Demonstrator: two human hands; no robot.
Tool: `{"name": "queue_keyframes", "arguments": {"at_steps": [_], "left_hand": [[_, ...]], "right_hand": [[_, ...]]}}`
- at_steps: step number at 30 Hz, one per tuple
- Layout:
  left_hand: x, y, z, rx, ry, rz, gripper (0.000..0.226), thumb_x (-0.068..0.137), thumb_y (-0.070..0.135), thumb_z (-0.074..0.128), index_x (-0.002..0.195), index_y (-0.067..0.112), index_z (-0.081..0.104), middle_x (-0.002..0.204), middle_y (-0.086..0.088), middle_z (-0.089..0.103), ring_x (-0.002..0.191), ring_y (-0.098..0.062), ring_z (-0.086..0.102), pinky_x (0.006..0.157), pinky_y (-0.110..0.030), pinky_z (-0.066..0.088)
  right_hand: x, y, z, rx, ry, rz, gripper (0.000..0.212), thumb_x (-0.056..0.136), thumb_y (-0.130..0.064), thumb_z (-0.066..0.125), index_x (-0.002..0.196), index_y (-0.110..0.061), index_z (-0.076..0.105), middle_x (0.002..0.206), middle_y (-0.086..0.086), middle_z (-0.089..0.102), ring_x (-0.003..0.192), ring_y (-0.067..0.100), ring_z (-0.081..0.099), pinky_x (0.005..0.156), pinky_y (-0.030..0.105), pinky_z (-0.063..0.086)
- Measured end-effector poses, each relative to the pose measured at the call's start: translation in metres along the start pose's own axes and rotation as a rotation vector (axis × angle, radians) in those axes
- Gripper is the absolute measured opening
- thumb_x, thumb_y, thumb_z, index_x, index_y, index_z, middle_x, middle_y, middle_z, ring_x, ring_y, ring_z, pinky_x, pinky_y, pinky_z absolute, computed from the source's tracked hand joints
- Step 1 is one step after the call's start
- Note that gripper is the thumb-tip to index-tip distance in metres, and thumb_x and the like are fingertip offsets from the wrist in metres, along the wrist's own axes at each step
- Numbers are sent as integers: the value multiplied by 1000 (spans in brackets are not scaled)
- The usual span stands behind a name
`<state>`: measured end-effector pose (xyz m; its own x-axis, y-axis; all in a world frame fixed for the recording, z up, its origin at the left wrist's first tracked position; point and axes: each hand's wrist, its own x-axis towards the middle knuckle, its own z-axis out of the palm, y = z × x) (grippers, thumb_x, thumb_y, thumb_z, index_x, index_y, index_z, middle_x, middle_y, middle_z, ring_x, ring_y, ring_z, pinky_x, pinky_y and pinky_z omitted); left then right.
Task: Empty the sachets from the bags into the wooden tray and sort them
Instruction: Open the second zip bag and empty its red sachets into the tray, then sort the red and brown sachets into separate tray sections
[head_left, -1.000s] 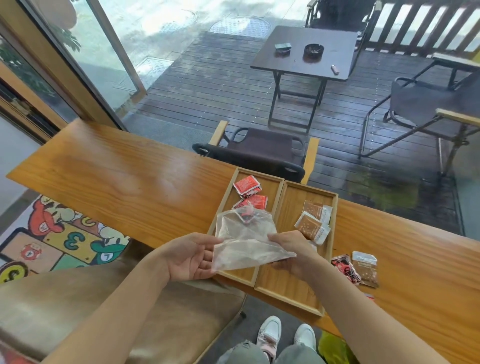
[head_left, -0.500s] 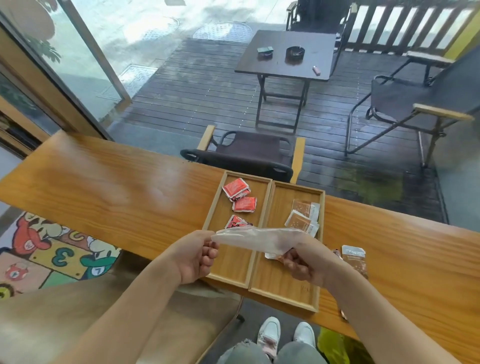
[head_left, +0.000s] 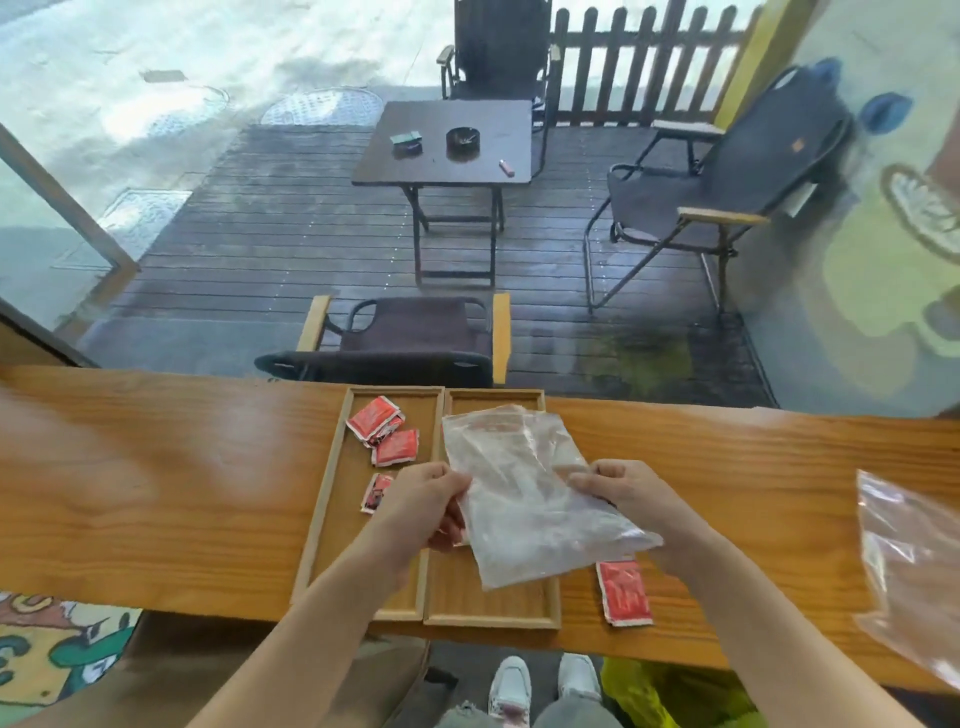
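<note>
Sachets (head_left: 383, 428) lie in the tray's (head_left: 322, 514) left compartment; one (head_left: 623, 592) is beside it. Left hand (head_left: 423, 506) and right hand (head_left: 621, 493) pinch the bag (head_left: 519, 499) over the right compartment, probably to check it is empty.

Bag (head_left: 524, 493) now spread (over right compartment)

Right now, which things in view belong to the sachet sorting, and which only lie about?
Belonging to the job:
two-compartment wooden tray
red sachets in its left compartment
red sachet on the table
clear plastic bag, held by left hand and right hand
second clear bag

Just lying about:
dark ashtray
green box
black folding chairs
</note>
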<state>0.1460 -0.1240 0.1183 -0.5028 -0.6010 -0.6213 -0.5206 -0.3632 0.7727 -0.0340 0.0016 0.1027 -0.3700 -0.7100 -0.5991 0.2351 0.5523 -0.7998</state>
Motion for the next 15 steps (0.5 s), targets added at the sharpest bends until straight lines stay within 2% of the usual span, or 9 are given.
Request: {"name": "queue_keyframes", "arguments": {"at_steps": [4,7,10,12,15], "left_hand": [[21,11,52,201,-108,137,25,92,29,50,79,12,62,67,-3,64,52,-8,60,49,-21,49],[36,13,90,298,-152,254,24,91,33,52,77,15,60,67,-3,65,54,-7,62,54,-25,52],[54,5,119,583,-50,423,21,89,36,52,84,18,61,80,-1,67,74,-16,63,70,-37,54],[65,-5,134,759,39,565,20,89,35,52,97,19,62,95,2,67,90,-16,62,79,-35,53],[80,-24,152,876,61,685,37,90,39,51,120,18,55,123,0,61,114,-17,54,93,-32,45]], "right_hand": [[-11,15,-54,-57,192,-91,19,88,-19,61,73,-7,60,66,7,55,59,17,49,51,22,37],[-24,29,-96,-6,302,-140,18,88,-14,60,72,-7,63,64,7,60,54,16,53,49,22,40],[-37,44,-140,52,477,-191,21,87,-4,58,67,-8,62,62,6,61,50,8,56,47,14,44],[-45,56,-169,49,585,-194,21,88,-4,57,68,-8,62,63,5,60,54,9,56,48,10,45],[-55,78,-208,135,709,-182,22,89,-2,56,68,-6,63,66,8,60,58,9,57,51,8,48]]}}
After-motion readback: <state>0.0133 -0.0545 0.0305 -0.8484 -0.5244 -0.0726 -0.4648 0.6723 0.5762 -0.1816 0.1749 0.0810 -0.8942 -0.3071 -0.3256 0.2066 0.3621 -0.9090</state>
